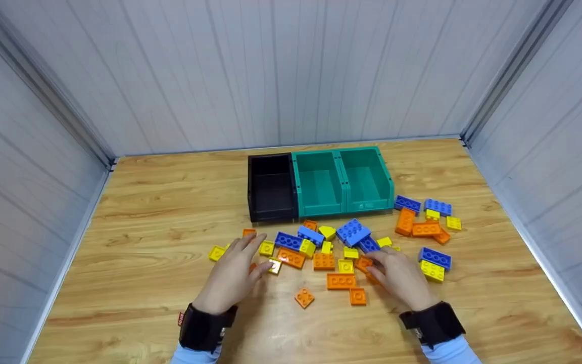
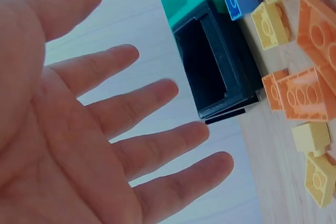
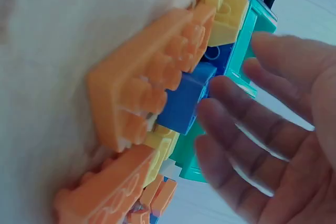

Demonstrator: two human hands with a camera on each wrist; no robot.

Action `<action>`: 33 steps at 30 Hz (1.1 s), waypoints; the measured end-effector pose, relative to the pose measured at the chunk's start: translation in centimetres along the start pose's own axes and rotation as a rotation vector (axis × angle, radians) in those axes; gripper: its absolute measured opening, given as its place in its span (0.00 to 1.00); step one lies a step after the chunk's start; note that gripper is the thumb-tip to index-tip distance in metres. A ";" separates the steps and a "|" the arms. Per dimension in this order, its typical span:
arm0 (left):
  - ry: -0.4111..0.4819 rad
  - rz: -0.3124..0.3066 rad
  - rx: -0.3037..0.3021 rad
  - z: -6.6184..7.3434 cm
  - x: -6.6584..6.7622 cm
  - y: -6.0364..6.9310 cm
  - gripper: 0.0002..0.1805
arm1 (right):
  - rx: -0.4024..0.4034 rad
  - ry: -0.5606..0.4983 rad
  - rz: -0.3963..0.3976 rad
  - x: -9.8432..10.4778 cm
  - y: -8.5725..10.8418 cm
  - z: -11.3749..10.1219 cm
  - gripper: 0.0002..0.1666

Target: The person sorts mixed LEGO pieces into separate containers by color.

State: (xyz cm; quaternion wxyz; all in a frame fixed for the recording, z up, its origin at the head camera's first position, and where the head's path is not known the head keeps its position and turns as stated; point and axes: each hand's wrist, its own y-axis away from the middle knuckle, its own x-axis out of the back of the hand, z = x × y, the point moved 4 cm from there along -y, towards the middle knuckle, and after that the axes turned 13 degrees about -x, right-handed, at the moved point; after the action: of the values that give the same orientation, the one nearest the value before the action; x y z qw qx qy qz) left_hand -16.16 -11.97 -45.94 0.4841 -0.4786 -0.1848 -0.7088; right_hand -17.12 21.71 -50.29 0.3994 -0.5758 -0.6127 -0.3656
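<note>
Black bin (image 1: 273,217): far, left of two green bins (image 1: 367,206)
Bricks (image 1: 341,281): blue, yellow and orange, scattered on the table (image 1: 144,227), near side
Left hand (image 1: 231,278): fingers spread wide, gripping nothing, by the leftmost bricks
Right hand (image 1: 402,278): loosely parted fingers, gripping nothing, beside an orange brick (image 1: 362,263)

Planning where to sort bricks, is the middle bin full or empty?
The middle bin looks empty: the head view shows its bare green floor, with the bricks lying outside.

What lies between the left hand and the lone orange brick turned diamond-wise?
Bare wooden tabletop: nothing lies between the left hand and that orange brick, as the head view shows.
</note>
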 end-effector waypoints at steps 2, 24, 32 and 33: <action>0.004 0.024 -0.010 0.1 0.1 0.0 0.33 | -0.014 0.011 -0.020 0.0 0.3 0.0 0.16; 0.079 0.181 0.033 -1.5 1.5 -0.2 0.27 | 0.007 0.044 -0.052 -0.9 2.6 0.6 0.17; 0.179 0.247 0.140 -4.0 2.5 -3.6 0.21 | 0.015 -0.016 0.027 2.1 2.7 0.4 0.20; 0.192 0.259 0.156 -4.5 2.6 -4.2 0.21 | 0.027 -0.019 0.044 2.5 2.5 0.4 0.20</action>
State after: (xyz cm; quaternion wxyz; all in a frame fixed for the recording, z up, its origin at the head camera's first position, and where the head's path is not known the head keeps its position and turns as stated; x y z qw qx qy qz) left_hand -22.23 -14.55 -44.99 0.6223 -0.3897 -0.1289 -0.6666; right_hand -14.74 23.29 -48.17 0.4090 -0.5873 -0.6085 -0.3428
